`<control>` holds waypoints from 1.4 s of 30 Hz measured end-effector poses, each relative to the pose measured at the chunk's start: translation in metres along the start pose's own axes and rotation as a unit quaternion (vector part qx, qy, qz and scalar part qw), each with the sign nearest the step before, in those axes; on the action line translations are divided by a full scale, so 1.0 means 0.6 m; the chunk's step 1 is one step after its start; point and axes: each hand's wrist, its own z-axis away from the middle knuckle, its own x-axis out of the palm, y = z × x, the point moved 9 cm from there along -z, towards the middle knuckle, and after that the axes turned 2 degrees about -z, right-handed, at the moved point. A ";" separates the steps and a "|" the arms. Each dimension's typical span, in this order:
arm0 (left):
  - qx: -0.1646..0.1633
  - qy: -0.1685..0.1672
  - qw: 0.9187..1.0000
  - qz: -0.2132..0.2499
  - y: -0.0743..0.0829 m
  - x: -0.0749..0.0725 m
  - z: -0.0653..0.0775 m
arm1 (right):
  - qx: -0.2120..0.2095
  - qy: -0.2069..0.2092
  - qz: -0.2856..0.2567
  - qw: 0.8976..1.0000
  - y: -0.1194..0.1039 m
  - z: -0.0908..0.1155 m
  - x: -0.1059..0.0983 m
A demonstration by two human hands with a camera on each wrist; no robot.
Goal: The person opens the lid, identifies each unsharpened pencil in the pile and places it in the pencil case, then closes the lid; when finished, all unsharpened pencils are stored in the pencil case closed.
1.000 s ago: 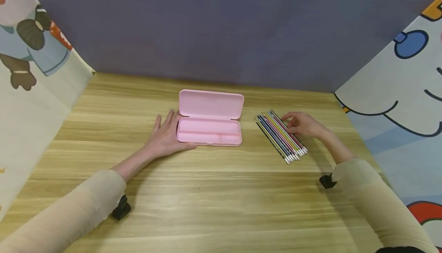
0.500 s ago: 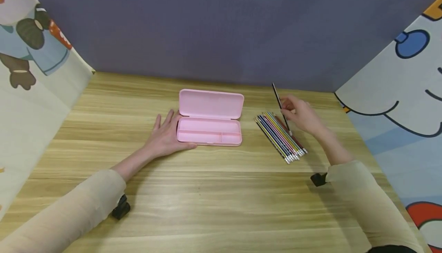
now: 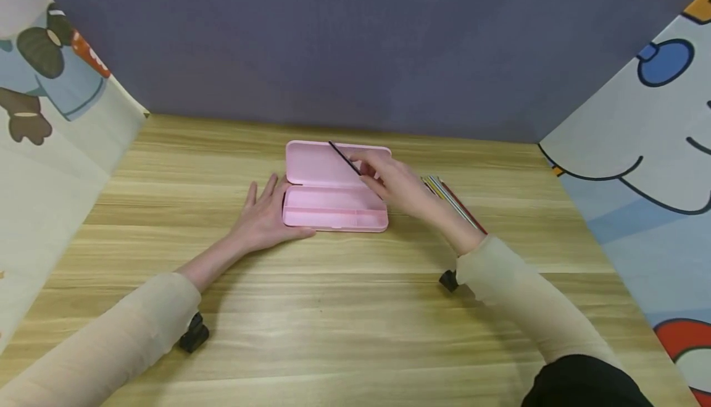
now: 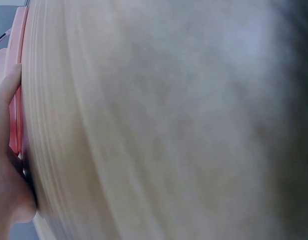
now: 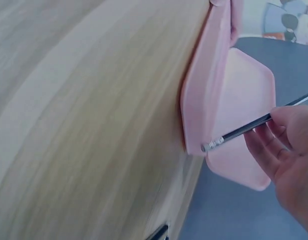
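Observation:
A pink pencil case lies with its lid raised at the back; its inside has divided compartments. My left hand holds the case's left end, thumb along the front edge and other fingers spread by the left side and back. In the left wrist view, the thumb rests against the case's edge. My right hand pinches a dark pencil above the case's right part. The pencil slants, its white eraser end near the case in the right wrist view. My hand hides part of the lid.
Several striped pencils lie on the wooden table to the right, partly hidden under my right forearm. A grey panel stands behind the table, with printed panels at the left and right.
My right hand picked one dark pencil from the right edge of the row, lifted it, and carried it left over the case. My left hand stayed at the case.

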 end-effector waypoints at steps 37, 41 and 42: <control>0.003 0.001 1.000 0.007 0.006 -0.003 -0.002 | 0.188 -0.033 0.056 0.980 0.157 0.177 -0.093; 0.002 0.003 1.000 0.008 0.005 -0.004 -0.001 | 0.245 -0.078 0.080 0.963 0.189 0.225 -0.107; 0.002 0.002 1.000 0.008 0.005 -0.003 -0.001 | 0.250 -0.087 0.082 0.961 0.192 0.233 -0.106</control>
